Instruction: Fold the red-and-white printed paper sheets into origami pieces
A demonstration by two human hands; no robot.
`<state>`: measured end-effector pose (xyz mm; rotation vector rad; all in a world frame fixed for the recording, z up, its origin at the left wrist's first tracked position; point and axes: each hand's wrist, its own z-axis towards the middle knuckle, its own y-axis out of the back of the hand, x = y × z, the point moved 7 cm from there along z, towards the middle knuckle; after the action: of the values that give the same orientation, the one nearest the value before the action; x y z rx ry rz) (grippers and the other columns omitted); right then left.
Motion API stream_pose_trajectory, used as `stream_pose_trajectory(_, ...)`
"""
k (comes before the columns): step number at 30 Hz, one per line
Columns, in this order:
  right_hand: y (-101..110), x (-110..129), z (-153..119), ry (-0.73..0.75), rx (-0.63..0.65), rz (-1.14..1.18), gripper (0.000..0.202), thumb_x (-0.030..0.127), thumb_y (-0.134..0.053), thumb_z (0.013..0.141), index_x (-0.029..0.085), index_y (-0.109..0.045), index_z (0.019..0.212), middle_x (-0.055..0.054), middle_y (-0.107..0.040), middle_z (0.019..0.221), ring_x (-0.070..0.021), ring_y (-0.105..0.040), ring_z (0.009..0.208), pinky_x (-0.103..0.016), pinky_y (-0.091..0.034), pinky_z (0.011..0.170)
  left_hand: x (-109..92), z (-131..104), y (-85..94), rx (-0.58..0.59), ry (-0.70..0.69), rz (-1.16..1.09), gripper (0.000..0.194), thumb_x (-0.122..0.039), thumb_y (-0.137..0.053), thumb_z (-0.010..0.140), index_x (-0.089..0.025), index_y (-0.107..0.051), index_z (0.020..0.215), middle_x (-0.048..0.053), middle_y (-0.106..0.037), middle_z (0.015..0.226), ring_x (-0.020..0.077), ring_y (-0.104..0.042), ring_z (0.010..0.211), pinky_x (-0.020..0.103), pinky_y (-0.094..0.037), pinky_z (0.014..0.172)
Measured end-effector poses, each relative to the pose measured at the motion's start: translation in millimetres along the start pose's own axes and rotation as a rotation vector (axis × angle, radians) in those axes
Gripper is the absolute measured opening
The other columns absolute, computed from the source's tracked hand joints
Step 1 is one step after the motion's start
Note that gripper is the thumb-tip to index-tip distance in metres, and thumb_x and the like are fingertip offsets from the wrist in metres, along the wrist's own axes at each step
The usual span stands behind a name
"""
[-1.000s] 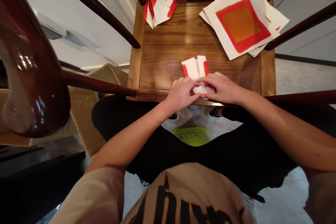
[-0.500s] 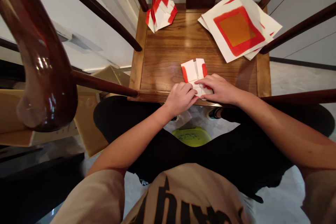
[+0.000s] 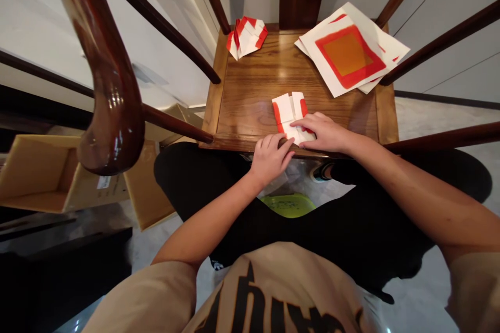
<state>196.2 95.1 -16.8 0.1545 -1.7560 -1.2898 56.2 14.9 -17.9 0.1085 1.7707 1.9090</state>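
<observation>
A small white folded paper [image 3: 287, 108] with red patches along its sides lies near the front edge of the wooden chair seat [image 3: 250, 106]. My right hand [image 3: 326, 132] rests over its lower right part. The index finger reaches across the paper and the thumb sits by its lower edge, holding it against the seat. My left hand [image 3: 269, 158] is at the paper's lower left corner, fingers apart, with the index fingertip at the edge and the thumb away from it. My right palm hides part of the paper.
At the seat's back left stands a red and white folded paper piece [image 3: 249, 36]. Several sheets [image 3: 328, 75], the top one with an orange and red square, lie at back right. Dark chair rails and a curved armrest [image 3: 111, 130] flank me. Cardboard boxes [image 3: 96, 187] stand left.
My left hand has drawn back slightly from the paper, its thumb and fingers spreading. My right hand stays on the paper. The whole view has shifted a little.
</observation>
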Motion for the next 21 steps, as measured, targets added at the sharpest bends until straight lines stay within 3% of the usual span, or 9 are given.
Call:
stream_pose_trajectory(5,2.0,-1.0,-0.2,0.011,0.012,0.015,0.067,0.047,-0.069,0.077,0.027,-0.054,0.139,-0.010,-0.064,0.118,-0.0318,-0.053,0.104,-0.045,-0.041,0.090,0.0,-4.3,0.5,-0.034,0.016,0.010,0.046,-0.045,-0.047,0.097,-0.026,-0.056,0.137,0.014,-0.053,0.138,0.0310,-0.048,0.122,0.047,-0.036,0.100)
stream_pose_trajectory(14,3.7,-6.0,1.4,-0.030,-0.043,0.101,0.052,0.047,-0.061,0.085,0.025,-0.060,0.132,-0.008,-0.066,0.102,-0.0266,-0.055,0.094,-0.042,-0.043,0.088,-2.6,-6.7,0.6,-0.059,0.016,0.059,0.050,-0.048,-0.052,0.094,-0.027,-0.055,0.139,0.015,-0.051,0.141,0.0324,-0.048,0.123,0.049,-0.037,0.101)
stream_pose_trajectory(21,-1.4,-3.9,0.4,-0.044,-0.069,0.026,0.054,0.045,-0.067,0.080,0.029,-0.060,0.131,-0.008,-0.064,0.111,-0.0281,-0.054,0.098,-0.044,-0.043,0.091,-3.8,-5.6,2.9,-0.036,0.017,0.054,0.052,-0.048,-0.056,0.092,-0.027,-0.055,0.139,0.015,-0.052,0.138,0.0330,-0.049,0.121,0.049,-0.037,0.100)
